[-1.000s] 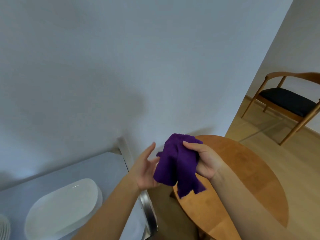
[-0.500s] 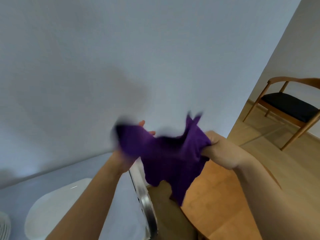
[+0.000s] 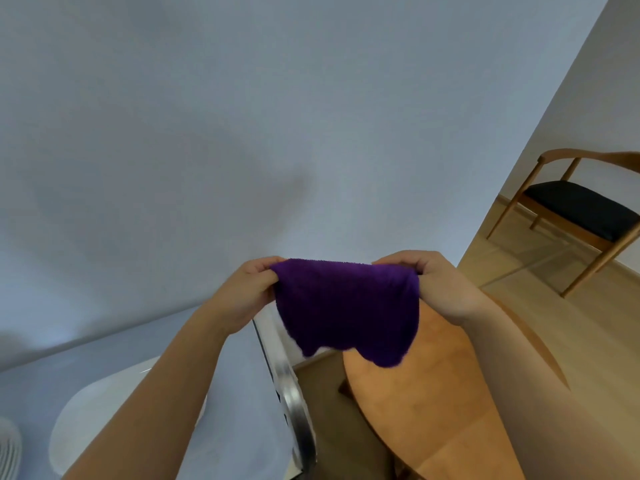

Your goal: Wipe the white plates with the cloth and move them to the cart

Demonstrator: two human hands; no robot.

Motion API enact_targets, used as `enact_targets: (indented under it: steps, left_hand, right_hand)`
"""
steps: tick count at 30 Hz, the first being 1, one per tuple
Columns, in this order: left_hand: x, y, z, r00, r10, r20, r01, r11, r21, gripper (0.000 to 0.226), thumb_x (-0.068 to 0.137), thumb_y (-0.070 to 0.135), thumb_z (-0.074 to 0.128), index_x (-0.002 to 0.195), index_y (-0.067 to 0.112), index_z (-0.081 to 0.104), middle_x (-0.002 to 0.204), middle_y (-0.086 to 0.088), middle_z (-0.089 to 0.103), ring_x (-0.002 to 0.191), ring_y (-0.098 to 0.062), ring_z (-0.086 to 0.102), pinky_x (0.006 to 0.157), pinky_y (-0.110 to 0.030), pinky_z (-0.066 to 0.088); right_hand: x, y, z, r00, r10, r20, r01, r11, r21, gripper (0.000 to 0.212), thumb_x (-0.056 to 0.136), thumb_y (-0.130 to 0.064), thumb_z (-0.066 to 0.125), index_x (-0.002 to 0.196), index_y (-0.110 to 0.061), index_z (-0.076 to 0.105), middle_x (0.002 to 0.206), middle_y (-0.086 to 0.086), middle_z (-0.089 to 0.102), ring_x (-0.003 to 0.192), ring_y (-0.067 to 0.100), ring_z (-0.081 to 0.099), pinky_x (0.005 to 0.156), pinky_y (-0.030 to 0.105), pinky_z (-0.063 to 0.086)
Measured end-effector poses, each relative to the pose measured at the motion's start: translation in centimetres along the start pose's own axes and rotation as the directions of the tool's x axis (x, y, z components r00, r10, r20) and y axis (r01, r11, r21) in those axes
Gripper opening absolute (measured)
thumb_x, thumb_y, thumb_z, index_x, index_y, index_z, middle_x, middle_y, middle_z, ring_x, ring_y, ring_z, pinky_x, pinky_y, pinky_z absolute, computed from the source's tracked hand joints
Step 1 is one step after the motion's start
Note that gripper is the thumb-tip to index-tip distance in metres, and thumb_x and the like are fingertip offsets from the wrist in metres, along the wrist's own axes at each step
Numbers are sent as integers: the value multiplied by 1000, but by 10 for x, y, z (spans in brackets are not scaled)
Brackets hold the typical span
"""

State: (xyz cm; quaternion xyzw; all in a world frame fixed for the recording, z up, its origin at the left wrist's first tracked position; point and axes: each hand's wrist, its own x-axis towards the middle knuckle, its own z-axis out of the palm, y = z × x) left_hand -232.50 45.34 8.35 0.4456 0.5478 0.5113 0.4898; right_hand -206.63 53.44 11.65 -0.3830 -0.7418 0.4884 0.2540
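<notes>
A purple cloth hangs spread out in the air between my two hands. My left hand pinches its upper left corner and my right hand pinches its upper right corner. Below left, a stack of white oval plates lies on the grey cart top, partly hidden by my left forearm. A ribbed white dish shows at the left edge.
The cart's metal rail runs along its right side. A round wooden table stands right of it, under the cloth. A wooden chair with a black seat stands far right. A pale wall fills the view ahead.
The cloth was bunched in my right hand a second ago. My left hand took hold of it and both hands pulled it apart, so it now hangs flat between them.
</notes>
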Motion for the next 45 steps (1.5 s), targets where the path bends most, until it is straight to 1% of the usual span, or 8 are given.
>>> enact_targets:
  steps: [4, 10, 13, 17, 22, 32, 39, 45]
  left_hand:
    - [-21, -11, 0, 981, -160, 107, 192, 857, -478, 37, 92, 23, 41, 87, 11, 76, 93, -7, 74, 84, -19, 70, 68, -28, 57]
    - [-50, -45, -15, 950, -311, 32, 224, 605, -764, 33, 78, 28, 46, 78, 6, 71, 70, -8, 67, 63, -22, 66, 59, -30, 55]
    - [-65, -64, -31, 911, -413, 22, 243, 491, -837, 27, 74, 24, 47, 86, 4, 62, 73, -10, 63, 63, -25, 61, 59, -31, 52]
    - [-66, -85, -40, 849, -517, -114, 329, 684, -651, 40, 71, 5, 66, 111, 1, 60, 105, -18, 67, 92, -32, 65, 70, -39, 55]
    - [-37, -108, -43, 721, -523, -453, 272, 816, -509, 36, 84, -9, 57, 117, 6, 55, 113, -17, 62, 99, -31, 61, 80, -41, 53]
    - [-8, -149, -34, 600, -601, -527, 488, 798, -354, 60, 87, 19, 66, 137, 5, 37, 123, -15, 55, 106, -27, 58, 93, -39, 49]
    - [-27, -137, -55, 686, -506, -523, 481, 855, -196, 34, 90, 15, 58, 123, 7, 53, 113, -11, 62, 93, -21, 64, 82, -32, 51]
    - [-70, -113, -75, 747, -260, -612, 477, 851, 222, 27, 91, 18, 55, 118, 14, 53, 96, -2, 63, 82, -13, 59, 74, -23, 39]
  right_hand:
    - [4, 10, 22, 978, 118, 175, -190, 849, 493, 29, 86, -3, 54, 90, -22, 77, 96, 4, 74, 86, 16, 70, 68, 25, 55]
    - [5, 55, 88, 891, 177, 419, -448, 193, 873, 39, 75, -30, 61, 101, -4, 73, 100, 13, 69, 87, 29, 67, 76, 37, 52]
    - [15, 63, 103, 852, 192, 487, -523, 315, 792, 45, 65, -16, 80, 107, -5, 66, 103, 16, 66, 90, 30, 65, 77, 38, 52]
    - [44, 58, 124, 828, 358, 431, -555, 632, 541, 50, 76, 3, 68, 123, -11, 57, 118, 16, 64, 102, 31, 65, 73, 36, 55]
    - [85, 61, 158, 828, 478, 295, -561, 717, 413, 41, 88, 10, 52, 124, -9, 52, 108, 13, 64, 92, 25, 64, 62, 31, 55]
    - [94, 104, 199, 753, 633, 180, -657, 736, 160, 37, 96, -17, 53, 131, -5, 46, 108, 9, 62, 90, 18, 60, 71, 27, 51]
    - [86, 86, 192, 995, 102, -14, -97, 879, -467, 38, 96, -14, 49, 133, -9, 48, 129, 6, 54, 119, 19, 48, 100, 29, 38]
    - [64, 48, 225, 962, -175, 211, 269, 742, -613, 35, 91, -10, 47, 126, -8, 55, 125, 6, 58, 113, 20, 50, 98, 26, 36]
